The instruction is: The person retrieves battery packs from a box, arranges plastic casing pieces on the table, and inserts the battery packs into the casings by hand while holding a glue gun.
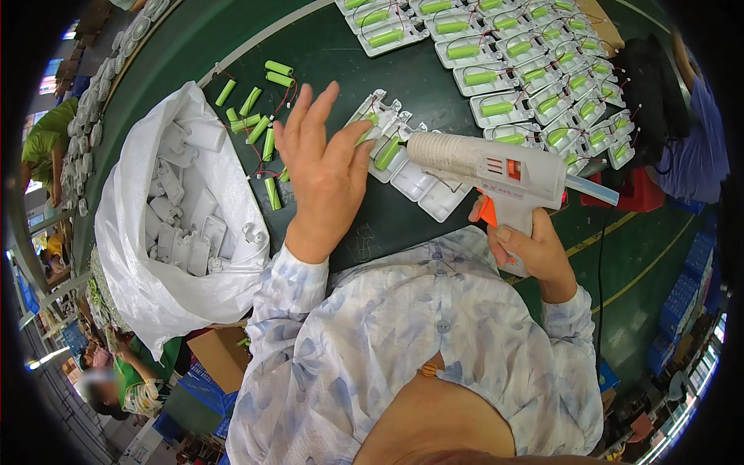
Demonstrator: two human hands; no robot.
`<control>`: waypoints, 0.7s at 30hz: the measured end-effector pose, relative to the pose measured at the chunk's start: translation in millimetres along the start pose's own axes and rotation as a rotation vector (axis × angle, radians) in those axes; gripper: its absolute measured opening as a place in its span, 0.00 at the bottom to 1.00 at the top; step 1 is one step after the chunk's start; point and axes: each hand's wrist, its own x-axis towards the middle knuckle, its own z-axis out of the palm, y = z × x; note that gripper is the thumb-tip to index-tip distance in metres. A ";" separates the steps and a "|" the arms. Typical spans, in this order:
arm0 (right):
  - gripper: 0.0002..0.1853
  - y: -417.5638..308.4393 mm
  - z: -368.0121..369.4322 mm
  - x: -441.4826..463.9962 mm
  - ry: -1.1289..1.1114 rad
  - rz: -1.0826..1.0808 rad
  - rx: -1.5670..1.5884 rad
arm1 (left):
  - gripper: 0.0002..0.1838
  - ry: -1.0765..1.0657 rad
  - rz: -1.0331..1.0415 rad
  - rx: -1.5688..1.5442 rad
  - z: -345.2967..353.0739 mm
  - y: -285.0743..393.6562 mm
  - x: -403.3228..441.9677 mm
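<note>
My right hand [535, 244] grips a white hot glue gun [535, 170] by its handle, fingers near the orange trigger. Its dark nozzle points left, close to a green battery [387, 153] in a white plastic housing [412, 182]. A glue stick [593, 191] juts from the gun's rear. My left hand [325, 174] is raised over the table, with thumb and forefinger pinched at another green battery [367, 132] beside the housings. The other fingers are spread upward. The fingertips partly hide this battery, and whether it rests in a housing is unclear.
A white sack [124, 232] of plastic housings lies at left. Loose green batteries [271, 147] with wires are beside it. Rows of housings holding batteries [496, 108] cover the table's far right. A black cord [601, 287] hangs at right. Other people are at the sides.
</note>
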 end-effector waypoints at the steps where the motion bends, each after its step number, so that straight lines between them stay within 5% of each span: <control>1: 0.18 -0.4 1.3 2.4 0.003 -0.004 0.012 | 0.12 -0.004 -0.011 0.006 -2.8 -3.4 -2.6; 5: 0.25 6.4 -3.2 9.6 -0.032 0.027 -0.036 | 0.11 -0.022 -0.049 0.049 -7.2 -15.3 -14.7; 11: 0.14 1.4 1.4 4.4 -0.002 0.000 -0.020 | 0.13 0.001 -0.061 0.153 -13.7 -42.8 -22.2; 21: 0.16 1.0 -1.5 -1.8 0.023 0.005 -0.026 | 0.13 -0.052 -0.162 0.264 -15.8 -66.7 -17.2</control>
